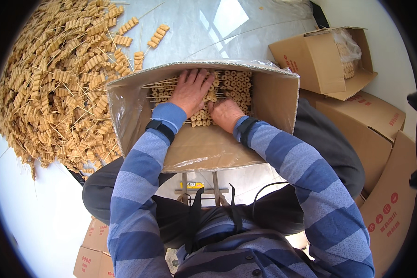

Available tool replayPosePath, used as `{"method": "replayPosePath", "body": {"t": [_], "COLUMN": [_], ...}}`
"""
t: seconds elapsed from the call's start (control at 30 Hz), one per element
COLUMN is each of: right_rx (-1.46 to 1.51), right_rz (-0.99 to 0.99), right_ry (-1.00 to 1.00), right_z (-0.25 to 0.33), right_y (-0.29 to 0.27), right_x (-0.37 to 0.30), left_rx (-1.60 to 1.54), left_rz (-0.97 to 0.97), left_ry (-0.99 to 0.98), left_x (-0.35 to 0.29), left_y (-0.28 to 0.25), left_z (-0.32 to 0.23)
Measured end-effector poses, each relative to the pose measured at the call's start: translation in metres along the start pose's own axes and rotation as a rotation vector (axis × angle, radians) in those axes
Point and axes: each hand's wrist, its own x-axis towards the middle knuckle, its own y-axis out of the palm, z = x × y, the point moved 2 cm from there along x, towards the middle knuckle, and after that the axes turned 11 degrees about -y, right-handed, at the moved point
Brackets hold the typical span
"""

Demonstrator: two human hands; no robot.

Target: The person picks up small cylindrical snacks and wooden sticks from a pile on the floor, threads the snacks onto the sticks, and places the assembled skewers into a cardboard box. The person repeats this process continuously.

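Note:
An upright cardboard box [201, 153], open at the top, stands between my knees with clear plastic along its rim. Inside it lie stacked skewers [238, 83] of tan rolled food pieces, their round ends facing up and thin sticks pointing left. My left hand [190, 92] lies over the stack with its fingers stretched out and pressing on the skewers. Lower and to the right, my right hand [226, 115] is in the box with its fingers curled in against the stack; what they grip is hidden.
A large heap of loose skewers [60, 92] covers the left side. At the right stand an open carton [306, 65] holding a plastic bag, and closed cartons [363, 118]. More cartons [95, 250] sit at lower left. A small yellow packet [192, 185] lies below the box.

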Motion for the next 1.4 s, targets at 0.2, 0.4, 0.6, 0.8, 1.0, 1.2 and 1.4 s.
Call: {"method": "replayPosePath", "body": {"t": [0.2,0.4,0.6,0.8,1.0,1.2,1.4], "right_rx": [-0.015,-0.043,0.023,0.441,0.448,0.618,0.587], "right_rz": [0.013,0.020,-0.058,-0.184,-0.065,-0.009,-0.104], "right_ry": [-0.049,-0.052,0.087,0.367,0.405,0.457,0.563], "right_z": [0.000,0.002,-0.014,-0.052,-0.062,-0.068,-0.082], "right_y": [0.001,-0.009,-0.028,-0.017,-0.005,-0.021,-0.036], "right_x": [0.003,0.007,0.003,0.015,0.031,0.029,0.029], "left_rx": [-0.039,-0.141,-0.012,0.015,0.094,-0.179,-0.420], "left_rz": [0.055,0.149,0.132,0.155,0.059,0.310,0.222], "left_ry": [0.012,-0.026,-0.030,-0.033,0.019,-0.347,-0.367], "left_x": [0.011,0.022,0.022,0.019,0.000,0.016,0.015], "left_y": [0.014,0.026,0.030,0.028,0.011,0.015,0.031], "left_z": [0.010,0.015,0.012,0.008,0.006,0.028,0.042]}}
